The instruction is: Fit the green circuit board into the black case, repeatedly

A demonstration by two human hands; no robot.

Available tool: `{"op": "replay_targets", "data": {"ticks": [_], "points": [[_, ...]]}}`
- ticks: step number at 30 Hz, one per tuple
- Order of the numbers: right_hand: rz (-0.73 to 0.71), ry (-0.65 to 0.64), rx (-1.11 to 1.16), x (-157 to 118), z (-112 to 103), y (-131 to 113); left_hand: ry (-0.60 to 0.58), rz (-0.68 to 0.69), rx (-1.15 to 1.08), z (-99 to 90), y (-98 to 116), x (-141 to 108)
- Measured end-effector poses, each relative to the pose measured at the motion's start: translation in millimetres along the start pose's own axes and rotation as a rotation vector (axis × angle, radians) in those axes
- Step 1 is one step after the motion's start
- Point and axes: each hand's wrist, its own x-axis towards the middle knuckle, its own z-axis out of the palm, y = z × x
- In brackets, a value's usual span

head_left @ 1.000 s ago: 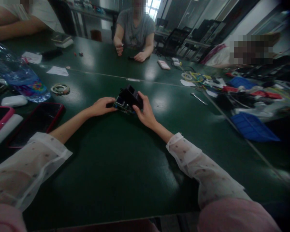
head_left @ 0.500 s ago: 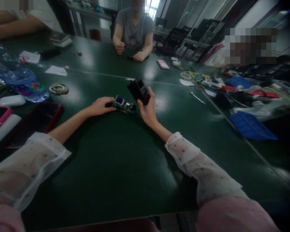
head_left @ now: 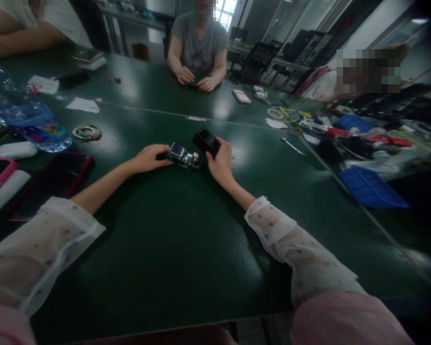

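My left hand (head_left: 149, 159) grips the left end of a green circuit board (head_left: 188, 160), which carries a small square screen (head_left: 177, 149). Just right of it, my right hand (head_left: 221, 163) is closed around a black plastic case (head_left: 205, 141) that has a rectangular opening or window in its face. The case is tilted and sits slightly above and behind the board's right end. Whether case and board touch, I cannot tell. My fingertips under both things are hidden.
To the left are a water bottle (head_left: 39, 124), a red-edged phone (head_left: 53, 184) and a cable coil (head_left: 87, 132). Rightward lie a wrench (head_left: 293, 146), a blue tray (head_left: 373, 188) and tangled cables (head_left: 290, 114). A person (head_left: 199, 48) sits across the green table (head_left: 187, 254).
My right hand has lowered and turned the black case, bringing it flatter. My left hand and the board have stayed in place. The person opposite has brought their hands together.
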Motion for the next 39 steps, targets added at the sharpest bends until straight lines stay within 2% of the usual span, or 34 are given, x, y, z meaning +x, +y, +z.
{"op": "replay_targets", "data": {"ticks": [5,12,20,25,29,35,39], "points": [[0.012,-0.048,-0.068,-2.0,3.9,0.4,0.002,0.001,-0.002,0.0,1.0,0.4],[0.050,-0.038,-0.079,-2.5,1.8,-4.4,0.012,0.015,-0.025,1.1,-2.0,1.0],[0.050,-0.026,-0.042,-1.8,6.1,0.2,0.027,-0.082,0.045,1.1,9.2,-0.4],[0.035,-0.018,-0.045,-1.0,7.9,2.3,0.049,-0.112,0.061,3.4,7.2,0.4],[0.034,-0.034,-0.046,-1.4,6.5,1.4,0.069,-0.081,0.083,4.4,7.2,0.4],[0.029,-0.023,-0.026,-1.6,6.8,1.4,0.060,0.003,0.138,4.0,18.8,-0.4],[0.038,-0.027,-0.012,-1.0,8.4,2.7,0.058,-0.001,0.145,3.8,21.1,-0.7]]}}
